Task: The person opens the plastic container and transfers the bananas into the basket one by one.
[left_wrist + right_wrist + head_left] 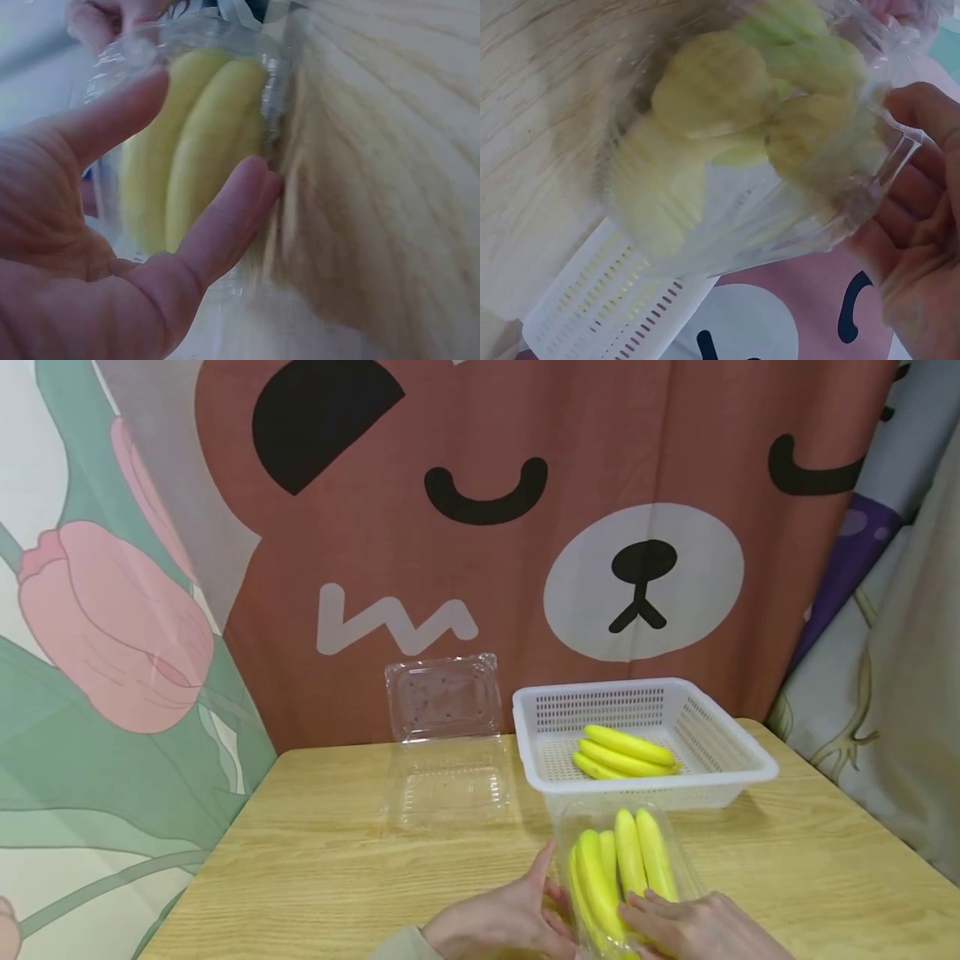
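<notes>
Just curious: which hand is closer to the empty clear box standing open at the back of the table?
The left hand. It sits on the banana pack's left side, toward the open clear box; the right hand is on the pack's right side, farther away.

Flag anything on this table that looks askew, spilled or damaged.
Nothing stands out. Both hands, left hand and right hand, hold a clear box of bananas on the wooden table. More bananas lie in the white basket, and an empty clear box stands open behind.
</notes>
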{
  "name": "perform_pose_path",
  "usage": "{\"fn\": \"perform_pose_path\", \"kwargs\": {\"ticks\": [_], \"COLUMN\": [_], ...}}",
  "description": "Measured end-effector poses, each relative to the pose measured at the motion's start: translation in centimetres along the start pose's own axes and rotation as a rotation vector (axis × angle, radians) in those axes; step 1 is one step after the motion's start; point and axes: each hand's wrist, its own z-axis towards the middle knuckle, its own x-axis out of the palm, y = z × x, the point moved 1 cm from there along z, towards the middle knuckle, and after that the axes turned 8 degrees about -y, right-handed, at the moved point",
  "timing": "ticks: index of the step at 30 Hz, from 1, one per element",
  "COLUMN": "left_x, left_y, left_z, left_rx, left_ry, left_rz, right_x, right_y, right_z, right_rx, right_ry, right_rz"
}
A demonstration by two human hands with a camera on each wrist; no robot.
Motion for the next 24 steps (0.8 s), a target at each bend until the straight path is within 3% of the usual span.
{"fn": "perform_pose_path", "kwargs": {"ticks": [5,13,19,24], "left_x": [0.07,-0.15,0.07,0.01], "left_y": [0.03,-0.57,-0.75,-0.71], "left_z": [-0.11,-0.48,-0.46,-0.48], "left_rx": [0.033,-0.001,0.006,0.008], "left_ry": [0.023,0.067,0.020,0.017], "left_rz": [-0.017,0.094,0.141,0.160], "right_x": [-0.11,-0.02,0.09,0.09], "right_y": [-0.02,0.08,0.37,0.28], "right_z": [-0.12,-0.06,0.28,0.07], "right_rx": [-0.010,-0.049,-0.098,-0.077], "right_ry": [-0.019,-0.067,-0.082,-0.064], "right_rz": [0.005,-0.028,-0.062,-0.028]}}
